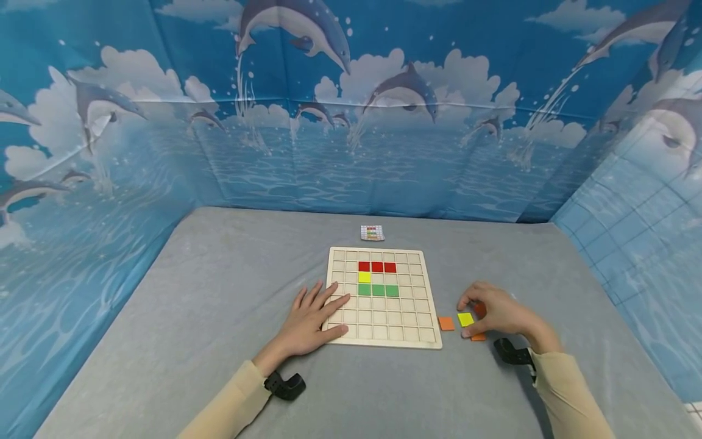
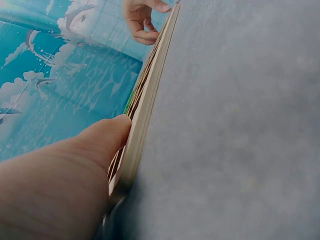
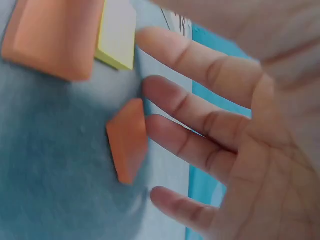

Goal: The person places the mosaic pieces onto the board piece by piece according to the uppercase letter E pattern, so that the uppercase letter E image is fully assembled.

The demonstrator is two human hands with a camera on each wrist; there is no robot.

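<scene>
Board [image 1: 379, 317]: flat on the surface [image 1: 219, 274], holding red tiles [image 1: 377, 267], green tiles [image 1: 378, 291] and one yellow piece [image 1: 364, 277].
Left hand [image 1: 307, 320]: fingers spread over the board's left edge, we judge to steady it.
Right hand [image 1: 499, 311]: fingers apart, thumb and index flanking a loose yellow tile [image 1: 465, 319]; we see no grip.
Orange tiles [image 1: 446, 324]: right of the board, probably for easy reach.
Card [image 1: 372, 233]: just beyond the far edge, perhaps placed for our view.

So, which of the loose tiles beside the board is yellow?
The yellow tile by the right hand, just right of the orange tile nearest the board; the other loose tiles are orange.
</scene>
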